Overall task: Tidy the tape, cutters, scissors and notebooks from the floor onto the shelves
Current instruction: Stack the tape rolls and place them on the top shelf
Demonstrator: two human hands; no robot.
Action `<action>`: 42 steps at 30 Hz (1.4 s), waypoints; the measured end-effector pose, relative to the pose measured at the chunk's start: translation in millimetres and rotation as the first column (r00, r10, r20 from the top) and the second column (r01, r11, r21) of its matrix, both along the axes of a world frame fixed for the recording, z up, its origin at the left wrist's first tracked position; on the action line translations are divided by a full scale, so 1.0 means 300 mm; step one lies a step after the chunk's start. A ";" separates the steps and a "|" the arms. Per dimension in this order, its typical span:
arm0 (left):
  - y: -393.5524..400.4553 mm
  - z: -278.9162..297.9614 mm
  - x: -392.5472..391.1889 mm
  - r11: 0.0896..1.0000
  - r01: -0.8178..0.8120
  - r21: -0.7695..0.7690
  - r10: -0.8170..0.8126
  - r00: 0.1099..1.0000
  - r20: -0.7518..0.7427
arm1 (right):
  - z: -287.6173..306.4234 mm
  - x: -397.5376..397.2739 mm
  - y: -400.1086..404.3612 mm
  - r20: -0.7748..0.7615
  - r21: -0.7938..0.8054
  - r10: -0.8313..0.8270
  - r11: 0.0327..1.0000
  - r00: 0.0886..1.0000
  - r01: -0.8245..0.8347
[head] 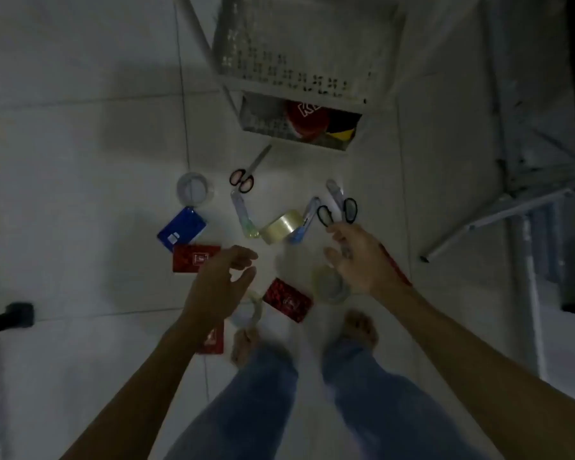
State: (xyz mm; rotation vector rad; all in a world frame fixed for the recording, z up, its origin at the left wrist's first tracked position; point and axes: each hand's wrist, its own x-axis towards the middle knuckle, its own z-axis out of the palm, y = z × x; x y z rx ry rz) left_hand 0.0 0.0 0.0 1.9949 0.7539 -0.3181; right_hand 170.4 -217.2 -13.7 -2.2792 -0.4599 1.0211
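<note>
Both hands hover over items scattered on the white floor. My left hand [219,280] is open, fingers curled, above a clear tape roll [250,310] and beside a red notebook [195,258]. My right hand [356,257] is open, just below black-handled scissors [337,210] and above another clear tape roll [331,288]. Also on the floor are a tan tape roll [281,225], a third clear roll [195,189], pink-handled scissors [243,179], cutters [241,210] [304,220], a blue notebook [181,229] and a patterned red notebook [287,298]. The white shelves [296,81] stand beyond.
The lower shelf [263,124] holds a red roll [307,117] and a yellow-black one. A white folding frame [498,207] leans at the right. A black object [17,315] juts in at the left. My bare feet stand just behind the items.
</note>
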 end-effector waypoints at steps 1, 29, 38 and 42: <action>0.011 -0.079 0.010 0.999 0.021 0.028 -0.022 0.999 0.027 | -0.080 0.004 0.013 0.030 0.009 0.025 1.000 0.999 -0.025; -0.015 -0.583 0.231 0.877 -0.285 -0.386 0.357 0.926 0.127 | -0.529 0.086 0.168 0.535 -0.037 0.557 0.767 0.635 -0.641; -0.256 -0.748 0.247 0.921 -0.060 -0.385 0.053 0.998 -0.029 | -0.612 0.045 -0.126 0.425 0.071 0.126 0.982 0.896 -0.172; -0.384 -0.798 0.233 0.878 0.467 -0.108 -0.466 0.884 0.032 | -0.602 0.027 -0.204 0.407 0.123 -0.008 0.991 0.913 -0.046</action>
